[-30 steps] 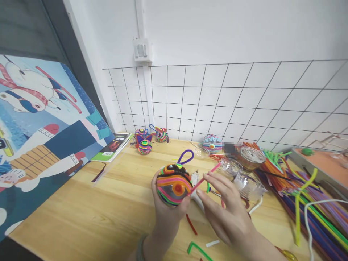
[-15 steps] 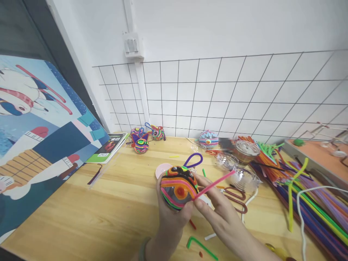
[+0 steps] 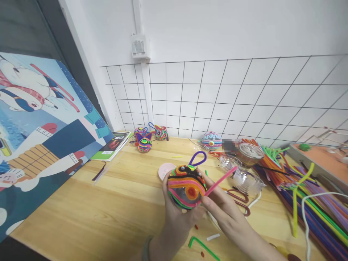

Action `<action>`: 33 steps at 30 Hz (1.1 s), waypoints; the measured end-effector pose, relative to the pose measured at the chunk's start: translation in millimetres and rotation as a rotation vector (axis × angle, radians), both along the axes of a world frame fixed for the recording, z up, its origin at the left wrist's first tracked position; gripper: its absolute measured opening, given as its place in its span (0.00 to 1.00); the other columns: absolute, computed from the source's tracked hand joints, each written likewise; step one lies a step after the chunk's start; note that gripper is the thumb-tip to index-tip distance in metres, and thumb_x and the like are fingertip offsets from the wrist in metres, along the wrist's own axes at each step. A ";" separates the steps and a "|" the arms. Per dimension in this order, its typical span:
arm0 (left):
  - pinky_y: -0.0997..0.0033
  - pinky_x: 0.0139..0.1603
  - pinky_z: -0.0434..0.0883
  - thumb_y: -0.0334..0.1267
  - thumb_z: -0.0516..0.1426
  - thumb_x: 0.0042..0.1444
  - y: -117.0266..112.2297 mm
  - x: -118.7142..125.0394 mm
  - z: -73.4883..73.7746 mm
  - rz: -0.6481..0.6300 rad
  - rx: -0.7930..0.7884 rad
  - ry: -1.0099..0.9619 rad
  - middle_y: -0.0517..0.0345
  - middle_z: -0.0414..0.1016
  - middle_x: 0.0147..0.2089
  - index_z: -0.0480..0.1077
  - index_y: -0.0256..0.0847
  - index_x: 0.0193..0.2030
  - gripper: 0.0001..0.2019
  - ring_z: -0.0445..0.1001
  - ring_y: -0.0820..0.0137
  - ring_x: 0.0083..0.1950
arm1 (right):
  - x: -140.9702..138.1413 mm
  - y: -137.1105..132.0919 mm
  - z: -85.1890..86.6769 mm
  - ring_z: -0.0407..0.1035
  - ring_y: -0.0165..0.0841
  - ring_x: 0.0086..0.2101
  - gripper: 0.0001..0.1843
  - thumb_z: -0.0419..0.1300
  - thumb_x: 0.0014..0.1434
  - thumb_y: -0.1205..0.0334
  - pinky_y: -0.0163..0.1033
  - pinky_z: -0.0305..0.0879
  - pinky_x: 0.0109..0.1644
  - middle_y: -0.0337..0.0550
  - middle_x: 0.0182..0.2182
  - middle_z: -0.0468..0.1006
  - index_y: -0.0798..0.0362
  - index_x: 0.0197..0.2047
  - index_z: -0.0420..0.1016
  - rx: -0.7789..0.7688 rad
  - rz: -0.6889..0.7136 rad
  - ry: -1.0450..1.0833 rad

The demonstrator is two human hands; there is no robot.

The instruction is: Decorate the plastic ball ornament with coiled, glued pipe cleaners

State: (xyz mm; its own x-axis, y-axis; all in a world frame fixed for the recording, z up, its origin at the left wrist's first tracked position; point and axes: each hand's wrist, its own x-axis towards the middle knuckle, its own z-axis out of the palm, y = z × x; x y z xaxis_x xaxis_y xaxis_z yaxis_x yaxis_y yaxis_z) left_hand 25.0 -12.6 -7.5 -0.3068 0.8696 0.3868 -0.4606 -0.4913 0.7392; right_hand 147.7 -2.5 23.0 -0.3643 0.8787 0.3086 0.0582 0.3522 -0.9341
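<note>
My left hand (image 3: 176, 226) cups a round ball (image 3: 186, 175) covered with rows of coloured pipe cleaner, with an orange-and-red eye (image 3: 191, 193) on a grey patch facing me. A purple loop (image 3: 199, 152) stands up from its top. A pink pipe cleaner (image 3: 221, 180) sticks out from the ball's right side, up and to the right. At its base, the thumb and finger of my right hand (image 3: 231, 215) are closed on the pink strip against the ball. Part of the ball's underside is hidden by my left thumb and palm.
Finished balls (image 3: 144, 145) sit at the back, near a booklet (image 3: 110, 150). A pink dish (image 3: 164, 170), brown-handled scissors (image 3: 248, 211) and a bent green pipe cleaner (image 3: 206, 249) lie near my hands. Clear plastic shells (image 3: 246, 178), a wire spool (image 3: 251, 150) and pipe cleaner bundles (image 3: 312, 203) fill the right.
The whole view has shifted slightly, so things appear a little further right. Both hands keep their hold on the ball and the pink pipe cleaner.
</note>
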 end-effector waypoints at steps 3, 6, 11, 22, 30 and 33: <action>0.55 0.61 0.67 0.45 0.69 0.42 -5.6 -3.8 0.9 -0.116 0.025 0.062 0.38 0.63 0.64 0.47 0.47 0.64 0.47 0.67 0.52 0.63 | 8.1 7.6 4.7 0.63 0.42 0.59 0.28 0.58 0.62 0.49 0.53 0.61 0.61 0.49 0.61 0.68 0.43 0.65 0.62 -0.117 0.057 0.101; 0.53 0.65 0.61 0.48 0.68 0.43 -9.6 -7.8 1.2 -0.192 0.041 0.161 0.37 0.57 0.68 0.43 0.45 0.68 0.50 0.59 0.50 0.68 | 18.5 18.3 11.1 0.74 0.41 0.47 0.25 0.59 0.62 0.49 0.50 0.70 0.52 0.48 0.53 0.77 0.43 0.61 0.67 -0.270 0.156 0.225; 0.50 0.65 0.59 0.54 0.62 0.49 -11.9 -11.1 8.9 -0.264 0.024 0.209 0.37 0.58 0.67 0.49 0.42 0.68 0.44 0.58 0.49 0.68 | 30.5 31.4 18.3 0.73 0.29 0.26 0.19 0.61 0.61 0.50 0.34 0.72 0.30 0.41 0.32 0.82 0.48 0.52 0.75 -0.426 0.214 0.347; 0.55 0.63 0.63 0.56 0.61 0.50 -2.1 -7.9 10.5 -0.240 -0.036 0.097 0.42 0.63 0.66 0.59 0.43 0.65 0.38 0.61 0.51 0.67 | 28.4 29.2 20.1 0.69 0.27 0.20 0.20 0.58 0.62 0.51 0.39 0.72 0.37 0.37 0.30 0.81 0.46 0.56 0.71 -0.428 0.206 0.385; 0.57 0.65 0.62 0.54 0.54 0.59 1.1 -20.3 5.6 -0.225 -0.015 0.249 0.42 0.66 0.64 0.61 0.39 0.65 0.31 0.62 0.54 0.66 | 21.8 26.0 23.2 0.76 0.40 0.44 0.20 0.59 0.62 0.50 0.47 0.74 0.44 0.45 0.51 0.78 0.44 0.56 0.69 -0.497 0.206 0.514; 0.61 0.56 0.70 0.52 0.54 0.59 3.8 -24.3 11.5 -0.051 -0.167 0.294 0.43 0.74 0.56 0.70 0.40 0.56 0.24 0.72 0.58 0.57 | 22.4 26.3 29.3 0.77 0.42 0.41 0.18 0.58 0.62 0.50 0.47 0.75 0.42 0.47 0.47 0.80 0.46 0.54 0.71 -0.568 0.235 0.541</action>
